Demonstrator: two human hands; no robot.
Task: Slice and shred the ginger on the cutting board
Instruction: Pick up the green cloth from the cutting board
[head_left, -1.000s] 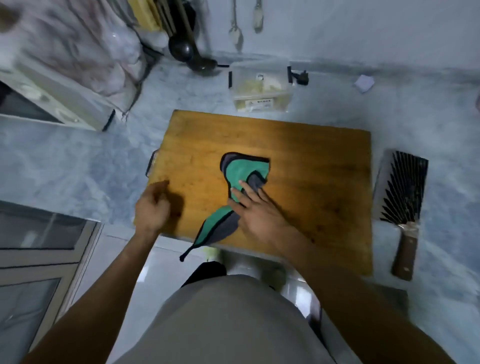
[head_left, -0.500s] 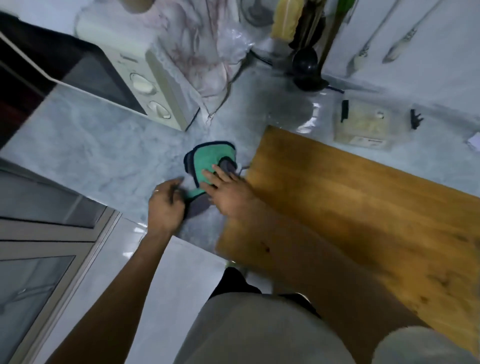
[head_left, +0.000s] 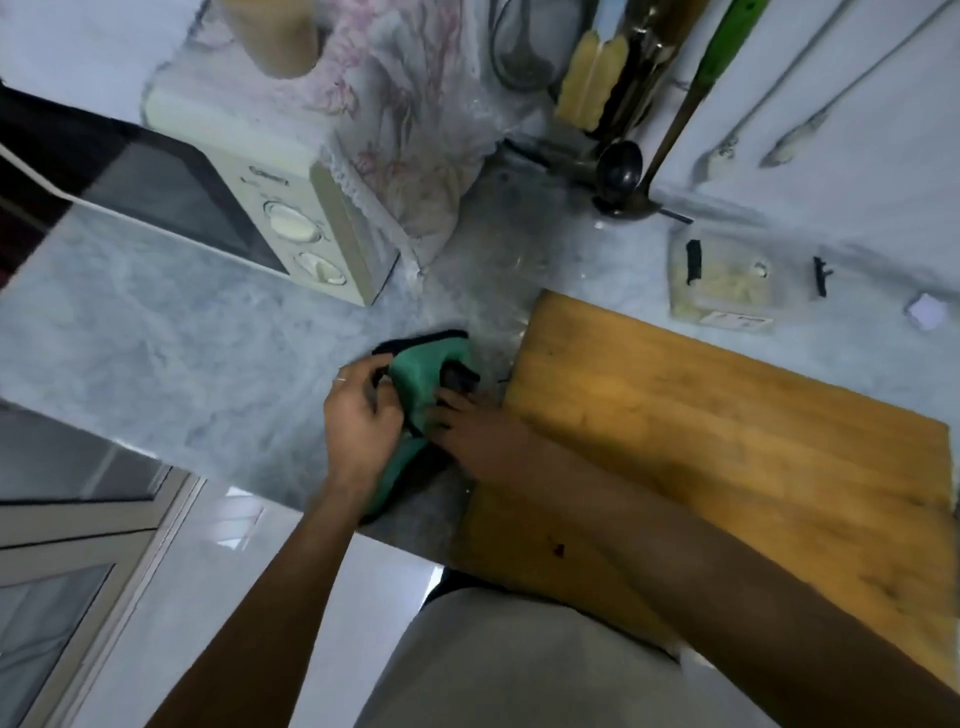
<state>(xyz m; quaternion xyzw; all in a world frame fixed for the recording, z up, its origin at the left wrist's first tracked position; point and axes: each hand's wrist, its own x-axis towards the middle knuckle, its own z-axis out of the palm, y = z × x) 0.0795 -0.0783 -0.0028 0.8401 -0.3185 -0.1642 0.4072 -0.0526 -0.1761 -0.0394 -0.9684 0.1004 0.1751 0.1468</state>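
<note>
Both hands work a green cloth (head_left: 422, 375) on the worktop (head_left: 171, 338) left of the board (head_left: 727, 415): left hand (head_left: 358, 423) fingers curl on its edge, right hand (head_left: 478, 434) fingers press it flat.

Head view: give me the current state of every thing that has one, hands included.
cutting board: flat on the counter, no ginger visible on it.
green cloth: bunched on the counter left of the board, both hands on it.
left hand: fingers curled, gripping the cloth's edge.
right hand: fingers extended, pressing on the cloth.
microwave: door closed.
plastic container: lid on.
</note>
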